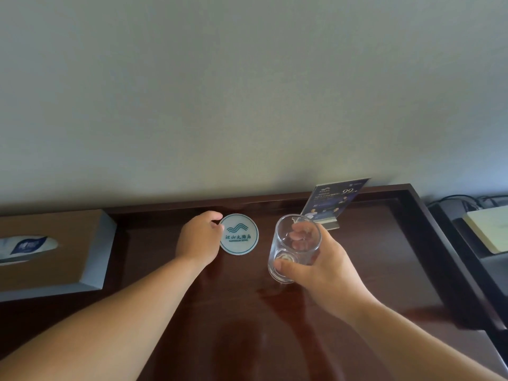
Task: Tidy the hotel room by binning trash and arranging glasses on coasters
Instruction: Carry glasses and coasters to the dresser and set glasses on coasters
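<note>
A round white coaster (239, 234) with a teal wave logo lies flat on the dark wooden desk (247, 312), near the back wall. My left hand (198, 239) is at the coaster's left edge, fingers curled and pinching its rim. My right hand (320, 266) grips a clear drinking glass (294, 247), thumb on the near side and fingers showing through the wall. The glass is tilted with its mouth toward me, to the right of the coaster and apart from it.
A brown tissue box (55, 251) with a tissue sticking out sits at the left. A dark blue promotional card (336, 200) on a stand leans behind the glass. The desk's raised rim (420, 213) runs along the right; cables and a pale box (489, 229) lie beyond it.
</note>
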Motion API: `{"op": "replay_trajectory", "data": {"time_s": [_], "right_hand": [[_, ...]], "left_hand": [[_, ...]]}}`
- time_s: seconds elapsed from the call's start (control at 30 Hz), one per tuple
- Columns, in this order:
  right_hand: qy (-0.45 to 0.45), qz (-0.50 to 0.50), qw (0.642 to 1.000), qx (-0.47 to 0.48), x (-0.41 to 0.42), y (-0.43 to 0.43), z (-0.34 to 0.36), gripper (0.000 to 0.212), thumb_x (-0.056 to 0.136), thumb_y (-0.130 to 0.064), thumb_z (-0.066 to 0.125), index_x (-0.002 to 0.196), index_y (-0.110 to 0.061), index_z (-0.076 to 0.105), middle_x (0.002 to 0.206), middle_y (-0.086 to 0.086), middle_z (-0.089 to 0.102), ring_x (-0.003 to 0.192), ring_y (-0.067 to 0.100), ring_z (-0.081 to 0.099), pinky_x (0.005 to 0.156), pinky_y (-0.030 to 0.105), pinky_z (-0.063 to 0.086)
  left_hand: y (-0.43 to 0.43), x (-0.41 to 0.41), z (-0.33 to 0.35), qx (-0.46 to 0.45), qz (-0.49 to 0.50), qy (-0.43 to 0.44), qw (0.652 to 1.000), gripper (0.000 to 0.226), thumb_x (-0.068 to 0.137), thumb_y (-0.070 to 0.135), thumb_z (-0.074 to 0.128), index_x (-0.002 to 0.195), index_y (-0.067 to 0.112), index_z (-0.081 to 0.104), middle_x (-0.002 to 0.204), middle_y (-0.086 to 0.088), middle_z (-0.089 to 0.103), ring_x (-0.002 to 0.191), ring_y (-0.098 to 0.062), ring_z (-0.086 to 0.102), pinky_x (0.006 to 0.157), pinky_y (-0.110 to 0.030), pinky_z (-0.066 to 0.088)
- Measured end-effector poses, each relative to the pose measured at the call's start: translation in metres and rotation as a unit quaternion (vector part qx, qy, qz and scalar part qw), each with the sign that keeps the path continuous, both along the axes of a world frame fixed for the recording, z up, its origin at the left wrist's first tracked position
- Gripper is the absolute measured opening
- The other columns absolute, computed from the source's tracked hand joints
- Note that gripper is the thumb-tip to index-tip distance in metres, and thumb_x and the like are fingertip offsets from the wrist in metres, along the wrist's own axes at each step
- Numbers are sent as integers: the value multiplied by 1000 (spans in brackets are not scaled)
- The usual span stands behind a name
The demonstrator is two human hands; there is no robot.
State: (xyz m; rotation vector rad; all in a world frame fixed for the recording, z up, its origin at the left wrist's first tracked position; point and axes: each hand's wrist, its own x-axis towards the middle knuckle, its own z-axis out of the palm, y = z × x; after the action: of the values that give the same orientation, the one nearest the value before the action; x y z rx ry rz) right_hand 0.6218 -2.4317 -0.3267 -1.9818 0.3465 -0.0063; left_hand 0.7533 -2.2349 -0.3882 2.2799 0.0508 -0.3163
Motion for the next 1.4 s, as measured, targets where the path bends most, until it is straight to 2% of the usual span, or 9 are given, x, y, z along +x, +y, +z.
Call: {"op": "replay_trajectory", "data": {"time_s": [0.07, 0.13, 0.2, 0.3, 0.37, 0.67, 0.93, 1.1, 1.4], "right_hand": [[0, 2, 1000, 0, 1, 0, 1, 62, 50, -58, 80, 104, -54, 50, 100, -30, 62, 86, -2, 65, 78, 29, 53], [-2, 5, 1000, -1, 2, 1, 2, 61, 50, -58, 80, 103, -55, 50, 100, -31, 62, 85, -3, 65, 76, 26, 52], [-4, 7, 1000, -1, 3, 2, 4, 60, 51, -58, 79, 103, -55, 50, 100, -32, 62, 85, -4, 65, 75, 23, 50], [-7, 7, 1000, -1, 4, 2, 5, 58, 51, -57, 79, 101, -57, 50, 100, -33, 62, 85, -4, 65, 73, 22, 49], [-4, 3, 1000, 2, 4, 2, 5, 59, 51, -57, 79, 102, -55, 51, 99, -32, 63, 84, -4, 65, 73, 23, 49], [11, -18, 1000, -3, 0, -4, -3, 65, 49, -57, 80, 108, -49, 52, 101, -26, 64, 89, -1, 65, 81, 31, 53], [9, -16, 1000, -3, 6, -4, -1, 64, 49, -59, 79, 107, -51, 51, 102, -30, 62, 90, -4, 63, 77, 23, 49], [13, -15, 1000, -14, 10, -3, 0, 64, 47, -60, 77, 105, -52, 51, 101, -32, 61, 89, -5, 63, 80, 25, 51], [7, -3, 1000, -17, 22, 4, -2, 66, 48, -60, 76, 107, -51, 50, 102, -33, 60, 93, -8, 61, 80, 21, 48]], "left_hand": [[2, -3, 1, 35, -32, -23, 999, 23, 90, 18, 50, 106, 27, 64, 98, 7, 67, 85, -20, 64, 77, -36, 53], [5, -6, 1, 51, -51, -42, 996, 27, 90, 21, 54, 116, 27, 61, 109, 8, 64, 94, -16, 61, 81, -30, 48], [7, -10, 0, 73, -85, -63, 992, 39, 88, 26, 59, 126, 28, 54, 116, 6, 60, 104, -16, 55, 84, -32, 46], [9, -20, -5, 176, -160, -114, 964, 58, 82, 38, 66, 134, 30, 43, 118, 6, 57, 110, -20, 47, 88, -35, 44], [9, -24, -10, 220, -174, -142, 949, 67, 78, 46, 68, 137, 30, 39, 123, 7, 54, 111, -20, 45, 90, -35, 41], [-8, -23, -20, 208, -144, -170, 952, 61, 78, 45, 67, 133, 31, 45, 124, 10, 56, 110, -20, 46, 87, -34, 38], [-8, -23, -23, 214, -148, -181, 948, 63, 76, 51, 67, 132, 31, 45, 128, 13, 55, 110, -19, 45, 85, -33, 37], [-9, -21, -22, 222, -147, -176, 948, 68, 72, 58, 68, 131, 31, 47, 128, 14, 56, 110, -19, 45, 84, -35, 36], [-3, -25, -16, 211, -157, -156, 952, 68, 74, 55, 67, 133, 32, 44, 134, 16, 50, 114, -18, 44, 85, -34, 35]]}}
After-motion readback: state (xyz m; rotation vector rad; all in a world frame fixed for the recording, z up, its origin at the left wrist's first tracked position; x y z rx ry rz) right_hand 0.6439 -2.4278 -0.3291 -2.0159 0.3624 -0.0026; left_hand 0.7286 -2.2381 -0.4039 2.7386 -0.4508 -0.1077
